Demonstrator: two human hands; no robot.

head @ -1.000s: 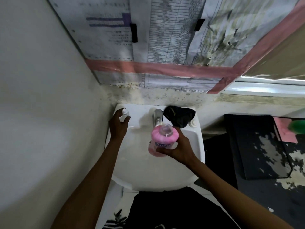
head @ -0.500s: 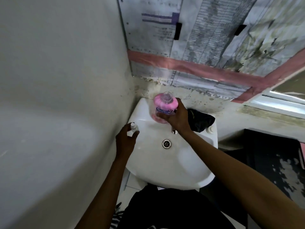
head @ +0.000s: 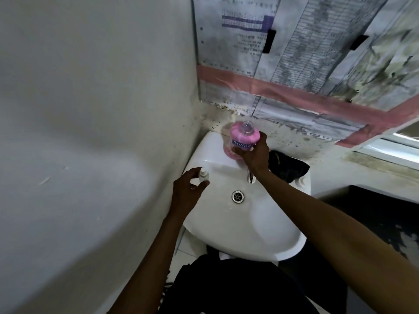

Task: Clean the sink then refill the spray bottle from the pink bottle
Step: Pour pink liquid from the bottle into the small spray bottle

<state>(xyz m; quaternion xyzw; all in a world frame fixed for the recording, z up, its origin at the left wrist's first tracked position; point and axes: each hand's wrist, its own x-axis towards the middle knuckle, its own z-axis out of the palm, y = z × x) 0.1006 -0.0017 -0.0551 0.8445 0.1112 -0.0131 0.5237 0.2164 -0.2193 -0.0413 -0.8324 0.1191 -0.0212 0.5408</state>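
The white sink sits in a corner below me. My right hand grips the pink bottle by its lower body at the sink's back left ledge. It stands upright with a clear cap on top, and its base looks to be on or just above the ledge. The small white spray bottle stands on the sink's left rim. My left hand is curled around it, thumb on one side and fingers on the other.
A chrome tap stands behind the drain. A black cloth lies on the back right ledge beside a small white object. A wall runs close along the left. Taped papers cover the back wall.
My right hand has carried the pink bottle from above the basin to the back left ledge. My left hand has stayed at the spray bottle on the left rim.
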